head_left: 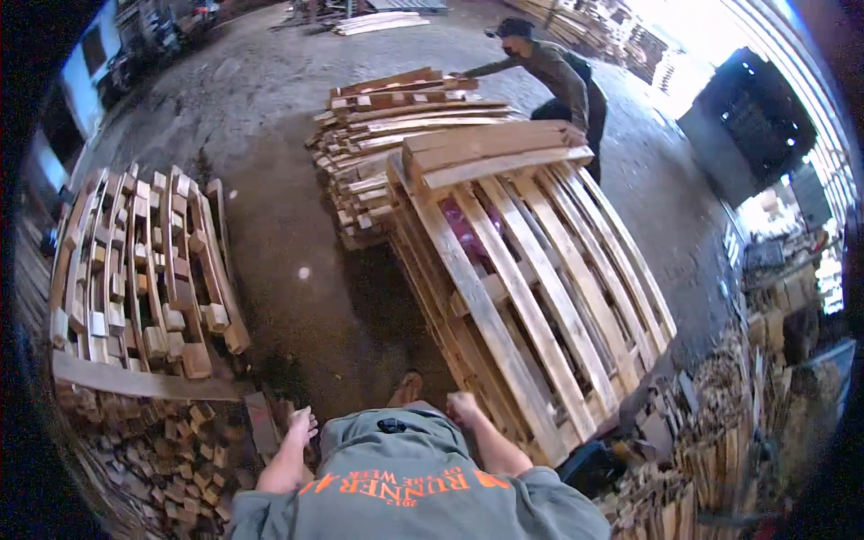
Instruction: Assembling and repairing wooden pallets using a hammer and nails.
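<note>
Beside the stacked pale wooden pallets (531, 288), our right hand (462, 405) hangs loosely curled, holding nothing; our left hand (302, 421), fingers half-open and empty, hangs near small wooden blocks (180, 450).

Two people: the wearer, whose left hand (301, 423) and right hand (462, 405) both show near, and one co-worker (558, 76) far. Two pallet stacks, one left (144, 270) and one right (531, 288). One plank pile (396, 126) far.
</note>
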`<state>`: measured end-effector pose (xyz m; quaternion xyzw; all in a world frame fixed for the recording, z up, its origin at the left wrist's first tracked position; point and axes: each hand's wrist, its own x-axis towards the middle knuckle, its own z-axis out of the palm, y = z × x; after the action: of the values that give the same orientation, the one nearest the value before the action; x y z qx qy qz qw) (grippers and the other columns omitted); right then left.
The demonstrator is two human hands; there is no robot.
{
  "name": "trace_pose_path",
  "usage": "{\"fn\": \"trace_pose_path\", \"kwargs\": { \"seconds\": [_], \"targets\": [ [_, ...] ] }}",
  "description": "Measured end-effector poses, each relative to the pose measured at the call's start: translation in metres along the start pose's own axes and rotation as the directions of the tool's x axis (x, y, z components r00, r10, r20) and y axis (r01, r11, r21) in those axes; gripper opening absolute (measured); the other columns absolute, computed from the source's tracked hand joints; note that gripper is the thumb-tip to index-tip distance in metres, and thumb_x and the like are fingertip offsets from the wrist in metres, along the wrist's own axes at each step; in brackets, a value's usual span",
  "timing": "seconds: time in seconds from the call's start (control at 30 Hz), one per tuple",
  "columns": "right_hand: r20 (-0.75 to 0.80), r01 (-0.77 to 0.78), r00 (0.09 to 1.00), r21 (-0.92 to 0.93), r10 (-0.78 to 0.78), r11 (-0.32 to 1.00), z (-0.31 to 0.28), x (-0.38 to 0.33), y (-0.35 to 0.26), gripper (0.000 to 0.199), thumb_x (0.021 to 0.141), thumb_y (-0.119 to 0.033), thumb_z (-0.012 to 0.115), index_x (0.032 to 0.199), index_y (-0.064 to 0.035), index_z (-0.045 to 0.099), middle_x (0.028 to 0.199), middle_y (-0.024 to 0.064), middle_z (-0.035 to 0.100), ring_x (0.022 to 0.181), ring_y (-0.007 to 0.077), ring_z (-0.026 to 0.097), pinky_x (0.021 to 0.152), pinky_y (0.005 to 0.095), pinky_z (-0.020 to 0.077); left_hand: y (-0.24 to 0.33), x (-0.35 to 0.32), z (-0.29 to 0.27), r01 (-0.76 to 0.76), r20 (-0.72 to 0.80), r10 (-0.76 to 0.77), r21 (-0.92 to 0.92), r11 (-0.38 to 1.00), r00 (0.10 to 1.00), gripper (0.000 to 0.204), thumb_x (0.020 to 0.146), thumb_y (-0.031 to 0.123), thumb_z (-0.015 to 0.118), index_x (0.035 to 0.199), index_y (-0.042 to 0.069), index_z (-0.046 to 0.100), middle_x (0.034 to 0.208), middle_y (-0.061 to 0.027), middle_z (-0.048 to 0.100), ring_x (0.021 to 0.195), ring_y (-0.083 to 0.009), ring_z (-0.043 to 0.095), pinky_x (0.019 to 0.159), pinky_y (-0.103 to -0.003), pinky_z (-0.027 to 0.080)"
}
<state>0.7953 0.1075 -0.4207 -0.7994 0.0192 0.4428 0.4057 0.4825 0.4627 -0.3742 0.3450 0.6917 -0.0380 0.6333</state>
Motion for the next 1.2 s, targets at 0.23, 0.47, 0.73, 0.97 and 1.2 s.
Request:
{"fn": "trace_pose_path", "kwargs": {
  "seconds": [0.23,0.47,0.73,0.97,1.2],
  "targets": [
    [0.164,0.068,0.981,0.209,-0.104,0.975,-0.036,0.055,-0.194,0.02,0.091,-0.023,0.054,0.087,-0.005,0.061,0.073,0.0039,0.059,0.061,0.0135,0.057,0.05,0.0273,0.0459,0.035,-0.007,0.045,-0.008,-0.203,0.054,0.22,0.975,0.978,0.026,0.084,0.036,0.064,0.093,0.012,0.068,0.076,0.0002,0.063,0.066,-0.0122,0.057,0.06,-0.031,0.047],
    [-0.035,0.122,0.992,-0.021,-0.123,0.992,-0.01,0.097,-0.139,0.017,0.086,-0.018,0.058,0.079,-0.0027,0.062,0.063,0.0068,0.058,0.048,0.0145,0.053,0.041,0.0292,0.0416,0.037,-0.002,0.025,-0.632,0.017,0.632,0.057,0.773,0.774,0.035,0.077,0.038,0.07,0.089,0.005,0.071,0.08,-0.0038,0.067,0.077,-0.0161,0.062,0.072,-0.031,0.048],
    [-0.033,-0.284,0.956,0.133,0.291,0.95,0.05,0.025,-0.145,0.022,0.085,-0.019,0.059,0.074,0.0003,0.062,0.061,0.0095,0.059,0.047,0.0199,0.054,0.041,0.0361,0.0427,0.139,0.115,-0.009,-0.069,0.01,0.068,0.154,0.986,0.998,0.024,0.086,0.034,0.06,0.077,0.012,0.065,0.069,-0.0044,0.062,0.082,-0.0196,0.062,0.08,-0.042,0.046],
    [0.009,-0.313,0.937,0.463,0.349,0.829,0.093,0.01,-0.21,0.025,0.09,-0.019,0.052,0.107,-0.0011,0.054,0.083,0.0092,0.057,0.062,0.0166,0.057,0.042,0.0273,0.047,0.251,0.084,0.027,-0.075,0.03,0.074,0.057,0.996,0.997,0.016,0.087,0.029,0.06,0.089,0.013,0.059,0.071,0.0028,0.053,0.062,-0.0115,0.05,0.053,-0.032,0.04],
    [-0.033,-0.174,0.975,0.489,0.218,0.855,0.143,0.028,-0.238,0.023,0.092,-0.02,0.053,0.105,-0.0013,0.056,0.08,0.0079,0.059,0.058,0.0157,0.056,0.046,0.0277,0.0485,0.279,0.083,0.067,-0.189,0.189,0.155,0.175,0.966,0.97,0.016,0.087,0.028,0.062,0.085,0.012,0.06,0.068,0.0023,0.055,0.056,-0.0097,0.051,0.044,-0.028,0.039]
  ]
}}
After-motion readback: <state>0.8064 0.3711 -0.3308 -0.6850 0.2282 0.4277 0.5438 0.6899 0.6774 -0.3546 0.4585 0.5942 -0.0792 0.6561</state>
